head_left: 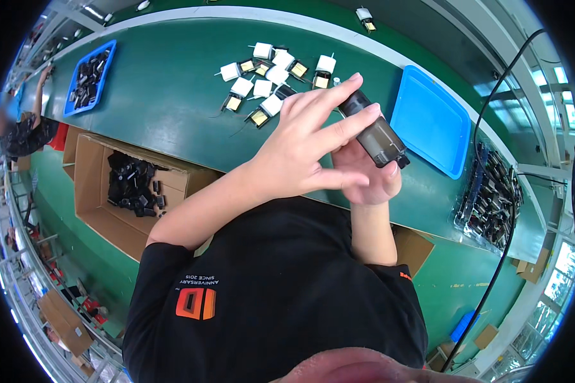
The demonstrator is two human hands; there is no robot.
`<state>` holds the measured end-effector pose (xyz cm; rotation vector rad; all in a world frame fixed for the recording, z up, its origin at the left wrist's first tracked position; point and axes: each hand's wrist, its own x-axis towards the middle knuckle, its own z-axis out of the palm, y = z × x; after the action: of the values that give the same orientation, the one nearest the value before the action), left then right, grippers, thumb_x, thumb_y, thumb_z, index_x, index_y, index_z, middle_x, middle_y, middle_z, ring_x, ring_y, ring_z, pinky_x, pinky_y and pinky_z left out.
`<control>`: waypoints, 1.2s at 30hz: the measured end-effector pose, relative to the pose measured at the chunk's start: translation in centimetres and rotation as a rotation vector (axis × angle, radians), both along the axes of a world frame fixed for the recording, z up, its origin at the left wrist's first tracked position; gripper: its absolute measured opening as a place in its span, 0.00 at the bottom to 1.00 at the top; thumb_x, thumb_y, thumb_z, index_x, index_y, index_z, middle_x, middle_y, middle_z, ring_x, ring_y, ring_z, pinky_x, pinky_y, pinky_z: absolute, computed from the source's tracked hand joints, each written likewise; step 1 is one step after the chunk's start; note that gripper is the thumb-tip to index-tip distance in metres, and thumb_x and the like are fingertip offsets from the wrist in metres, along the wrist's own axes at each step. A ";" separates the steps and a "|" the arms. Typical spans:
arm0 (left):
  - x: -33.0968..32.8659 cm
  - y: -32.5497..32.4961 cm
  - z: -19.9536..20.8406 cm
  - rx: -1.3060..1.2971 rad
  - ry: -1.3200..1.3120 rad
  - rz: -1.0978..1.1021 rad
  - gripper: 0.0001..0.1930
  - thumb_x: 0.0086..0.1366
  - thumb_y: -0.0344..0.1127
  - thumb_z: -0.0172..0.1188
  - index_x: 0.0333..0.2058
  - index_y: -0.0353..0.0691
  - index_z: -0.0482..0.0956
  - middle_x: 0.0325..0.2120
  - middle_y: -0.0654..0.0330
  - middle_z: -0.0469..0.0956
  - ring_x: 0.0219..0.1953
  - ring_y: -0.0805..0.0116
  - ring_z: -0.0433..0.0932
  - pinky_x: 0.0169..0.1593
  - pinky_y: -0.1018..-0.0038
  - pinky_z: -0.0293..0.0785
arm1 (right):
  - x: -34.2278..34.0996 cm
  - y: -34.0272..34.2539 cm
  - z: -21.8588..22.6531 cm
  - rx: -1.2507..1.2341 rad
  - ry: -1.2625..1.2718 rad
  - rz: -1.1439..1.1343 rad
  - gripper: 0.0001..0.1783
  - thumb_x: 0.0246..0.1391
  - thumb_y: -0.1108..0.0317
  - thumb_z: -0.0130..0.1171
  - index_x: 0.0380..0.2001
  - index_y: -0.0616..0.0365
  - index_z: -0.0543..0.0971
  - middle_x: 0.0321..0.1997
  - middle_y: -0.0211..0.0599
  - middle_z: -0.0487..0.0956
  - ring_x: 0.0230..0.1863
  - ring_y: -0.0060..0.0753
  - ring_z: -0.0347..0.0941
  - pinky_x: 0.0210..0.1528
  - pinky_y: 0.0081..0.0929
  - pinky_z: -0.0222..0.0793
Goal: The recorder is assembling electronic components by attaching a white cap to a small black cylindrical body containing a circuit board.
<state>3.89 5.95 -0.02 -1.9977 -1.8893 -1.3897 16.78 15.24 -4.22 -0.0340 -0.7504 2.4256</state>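
A smoky dark plastic casing [375,135], roughly cylindrical, is tilted between my two hands above the table. My left hand [303,143] reaches over from the left, its forefinger at the upper end and another fingertip pressed on the casing's side; its thumb stretches below. My right hand [367,175] cups the casing from beneath, thumb tip by the lower end, most of its fingers hidden. Just beyond the left hand lie several small white assemblies [276,75] with yellow blocks and thin wires. A small pale piece [337,82] shows beside the left forefinger.
A bare blue tray [431,124] lies to the right, with a pile of dark parts [492,195] beyond it. A blue tray of black parts [91,76] stands far left. Below the table edge, a cardboard box [102,214] holds black pieces. A black cable [492,274] hangs at the right.
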 end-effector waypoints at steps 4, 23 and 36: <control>0.6 1.0 -1.1 0.038 0.021 0.014 0.30 0.56 0.43 0.65 0.58 0.41 0.74 0.62 0.46 0.65 0.51 0.52 0.71 0.56 0.62 0.62 | 0.1 -0.6 0.1 -0.003 0.031 -0.027 0.50 0.44 0.47 0.68 0.66 0.55 0.58 0.66 0.40 0.63 0.66 0.41 0.60 0.68 0.41 0.56; 2.0 1.8 -3.1 0.098 0.113 0.131 0.32 0.50 0.38 0.67 0.56 0.42 0.74 0.58 0.50 0.69 0.48 0.57 0.72 0.52 0.62 0.64 | 0.1 -1.4 -1.2 -0.076 0.090 -0.075 0.47 0.46 0.46 0.67 0.65 0.54 0.61 0.64 0.38 0.67 0.68 0.41 0.59 0.70 0.40 0.52; 1.8 0.3 -0.9 -0.016 -0.432 -0.199 0.50 0.49 0.53 0.70 0.64 0.29 0.60 0.64 0.45 0.61 0.64 0.49 0.63 0.64 0.60 0.56 | 0.7 -0.5 -1.7 0.001 0.138 -0.069 0.44 0.41 0.62 0.72 0.60 0.62 0.62 0.53 0.51 0.71 0.52 0.41 0.72 0.61 0.43 0.68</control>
<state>5.65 6.26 -0.90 -2.0703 -1.8883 -2.0035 17.45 14.69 -5.95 0.1058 -0.6771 2.3352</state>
